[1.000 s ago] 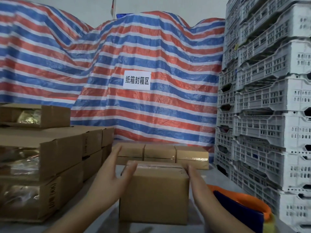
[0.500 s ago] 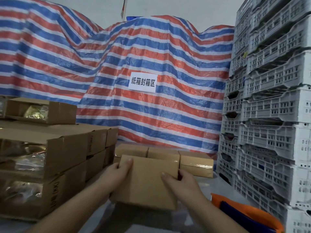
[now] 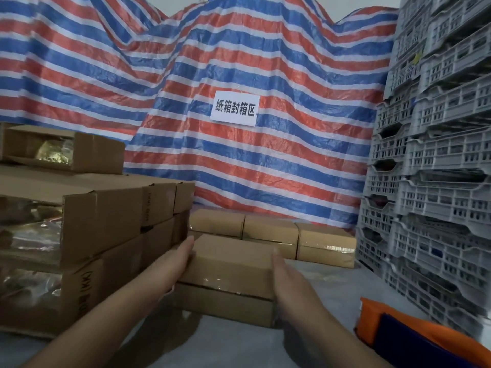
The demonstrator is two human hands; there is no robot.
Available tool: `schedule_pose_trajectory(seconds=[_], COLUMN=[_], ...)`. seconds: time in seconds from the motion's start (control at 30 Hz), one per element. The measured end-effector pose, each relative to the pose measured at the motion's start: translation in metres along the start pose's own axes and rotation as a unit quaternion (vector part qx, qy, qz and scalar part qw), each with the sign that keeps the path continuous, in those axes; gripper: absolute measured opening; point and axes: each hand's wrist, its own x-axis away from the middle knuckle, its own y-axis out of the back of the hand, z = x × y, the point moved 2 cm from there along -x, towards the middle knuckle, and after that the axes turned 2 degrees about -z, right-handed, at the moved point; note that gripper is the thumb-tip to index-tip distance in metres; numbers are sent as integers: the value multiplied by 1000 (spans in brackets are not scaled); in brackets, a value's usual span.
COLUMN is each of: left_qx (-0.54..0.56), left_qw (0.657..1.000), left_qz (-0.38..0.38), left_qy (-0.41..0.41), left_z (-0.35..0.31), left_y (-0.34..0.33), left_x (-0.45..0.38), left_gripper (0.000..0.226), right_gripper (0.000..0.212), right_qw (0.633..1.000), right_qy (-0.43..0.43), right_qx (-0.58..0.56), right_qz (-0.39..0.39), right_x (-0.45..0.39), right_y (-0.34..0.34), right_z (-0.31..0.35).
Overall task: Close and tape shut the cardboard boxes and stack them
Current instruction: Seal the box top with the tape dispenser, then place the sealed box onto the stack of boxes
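Both hands flat vs. the ends of a small brown cardboard box (image 3: 228,264) w/ clear tape along its front seam. Left hand (image 3: 183,258) presses the box's left end, fingers straight & together, pointing away from the person. Right hand (image 3: 285,277) presses the right end the same way, fingers straight, thumb side up. Neither hand curls round it; box is squeezed between the 2 palms.

Box sits level, long side facing the camera, low over the grey tabletop (image 3: 239,338), roughly mid-frame; can't tell if its bottom touches the surface. Flaps closed.

Just behind it: a row of three taped brown cardboard boxes (image 3: 271,232) side by side on the table, close to the held box but whether touching can't be made out.

Left of the left forearm: a tall stack of larger brown cardboard cartons (image 3: 87,235), some w/ open sides showing shiny plastic-wrapped contents.

Bottom right: an orange and dark-blue object (image 3: 393,333), partly cut off by the frame edge.

Right side: stacked grey perforated plastic crates (image 3: 438,181). Back: a red-white-blue striped tarp (image 3: 239,62) w/ a white paper sign (image 3: 235,108) printed in black characters.
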Motion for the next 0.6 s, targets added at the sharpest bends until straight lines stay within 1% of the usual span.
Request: schedule_pose_trajectory(seconds=[0.03,0.07,0.1,0.13,0.2,0.23,0.27,0.33,0.37,0.43,0.47,0.53,0.6], left_qx=[-72,-140,-182,-199,-218,-235,-257,-310,-350,-430,-458,-492,-513], left_qw=[996,984,969,956,941,935,929,912,898,864,852,839,828], left_qz=[-25,-51,-70,-77,-48,-29,-19,-29,-45,-71,-74,-79,-91], left_qy=[-45,-100,-155,-203,-256,-263,-266,-266,-265,-253,-241,-220,-206], left_z=[1,2,2,2,5,7,9,10,10,6,3,-2,-4], left_y=[0,1,1,1,-2,-4,-5,-5,-4,-2,0,3,3], left_x=[1,4,7,11,13,12,11,7,3,-10,-18,-37,-57], left_gripper=[58,62,65,67,70,75,80,89,90,90,89,86,83], right_gripper=[67,62,61,67,85,88,87,83,83,87,90,97,98], right_qw=[996,989,981,974,957,951,949,949,948,941,936,921,909], right_qy=[65,108,130,144,165,173,180,193,197,199,199,195,189], right_qx=[54,103,142,175,237,253,258,249,249,271,288,328,361], right_qz=[-8,-9,-1,12,25,22,16,13,19,35,48,76,90], right_x=[7,12,15,17,18,18,16,10,6,-7,-15,-36,-57], right_y=[2,4,5,5,5,5,4,0,-4,-12,-16,-24,-34], right_z=[5,9,11,12,11,10,9,7,7,12,15,23,29])
